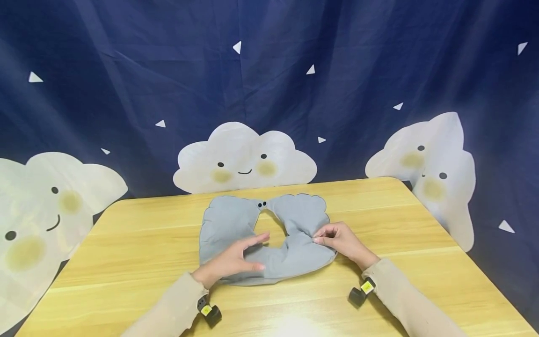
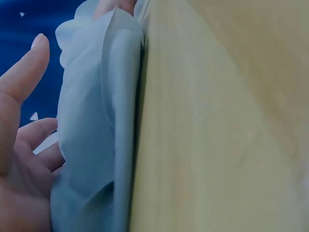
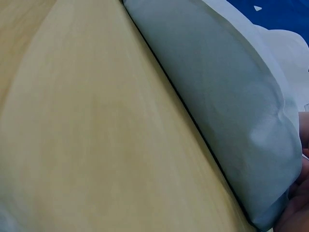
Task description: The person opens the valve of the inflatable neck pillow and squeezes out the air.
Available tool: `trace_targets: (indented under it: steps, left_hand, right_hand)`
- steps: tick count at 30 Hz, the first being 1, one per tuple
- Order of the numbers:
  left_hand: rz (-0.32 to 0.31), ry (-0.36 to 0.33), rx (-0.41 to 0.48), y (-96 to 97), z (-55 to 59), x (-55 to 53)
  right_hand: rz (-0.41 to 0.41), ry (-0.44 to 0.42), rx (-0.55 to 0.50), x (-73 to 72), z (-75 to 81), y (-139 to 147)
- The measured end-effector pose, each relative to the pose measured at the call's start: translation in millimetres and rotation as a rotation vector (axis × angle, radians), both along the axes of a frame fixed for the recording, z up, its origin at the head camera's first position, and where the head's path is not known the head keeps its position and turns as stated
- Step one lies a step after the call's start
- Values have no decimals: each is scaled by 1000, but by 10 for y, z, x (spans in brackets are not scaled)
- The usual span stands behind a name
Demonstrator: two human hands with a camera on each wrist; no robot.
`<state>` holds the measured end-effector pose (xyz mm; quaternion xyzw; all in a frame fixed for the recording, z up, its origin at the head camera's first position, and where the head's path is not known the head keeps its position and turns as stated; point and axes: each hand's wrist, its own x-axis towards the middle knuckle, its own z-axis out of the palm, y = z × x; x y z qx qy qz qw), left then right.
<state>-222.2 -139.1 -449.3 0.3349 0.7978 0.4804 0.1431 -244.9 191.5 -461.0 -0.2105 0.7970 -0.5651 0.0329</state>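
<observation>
The grey neck pillow (image 1: 233, 221) lies on the surface (image 1: 379, 215). My right hand (image 1: 343, 241) pinches its puckered side; my left (image 1: 233, 260) spreads over it, best kept steadying the cloth.

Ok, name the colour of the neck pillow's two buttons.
The two round buttons are black, on the grey neck pillow; best seen in the head view.

Pillow (image 1: 229, 224) on tbl (image 1: 375, 210) – R hand (image 1: 343, 241) at rt, curtain (image 1: 269, 93) bhd
</observation>
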Motion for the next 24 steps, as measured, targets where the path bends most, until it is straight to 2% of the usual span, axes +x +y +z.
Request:
trace_targets:
  steps: [5, 10, 15, 24]
  left_hand:
    - [-19, -57, 29, -2, -55, -5]
    - [-38, -80, -6, -5, -96, 6]
    - [-37, -70, -38, -1, -115, 33]
    - [-32, -3, -78, 41, -150, 40]
  right_hand:
    - [14, 6, -12, -3, -8, -9]
    - [1, 8, -5, -8, -16, -6]
    - [-4, 0, 15, 6, 16, -16]
    - [-1, -8, 12, 14, 11, -4]
